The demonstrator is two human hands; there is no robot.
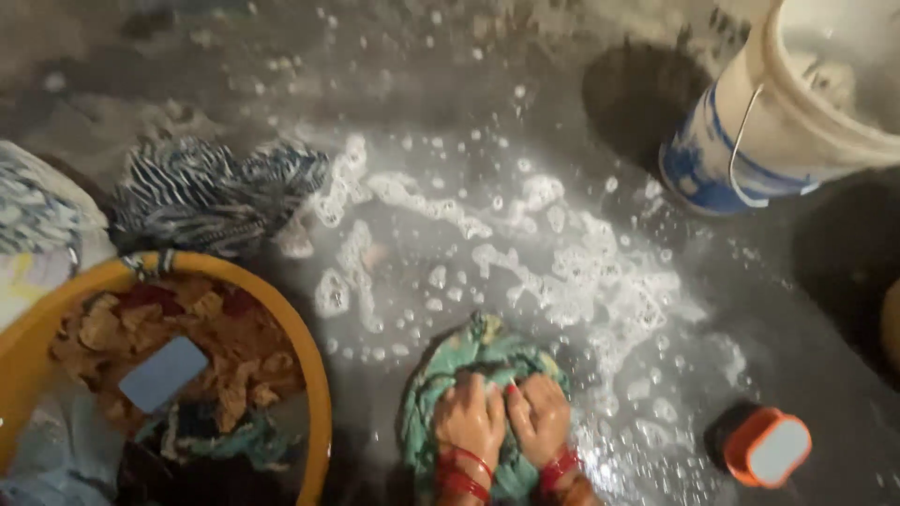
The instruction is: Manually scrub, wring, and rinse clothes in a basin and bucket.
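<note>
Both hands (506,417) grip bunched, wet green cloth (483,361) on soapy floor (562,272).

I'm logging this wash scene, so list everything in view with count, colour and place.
green cloth: one, green, floor at bottom centre, under both hands
soap suds: one patch, white, wet floor at centre
yellow basin: one, yellow, lower left, holding clothes
blue bar: one, pale blue, on the basin's clothes
striped cloth: one, black and white, left
bucket: one, white and blue, upper right
orange container: one, lower right
left hand: on cloth
right hand: on cloth
</note>
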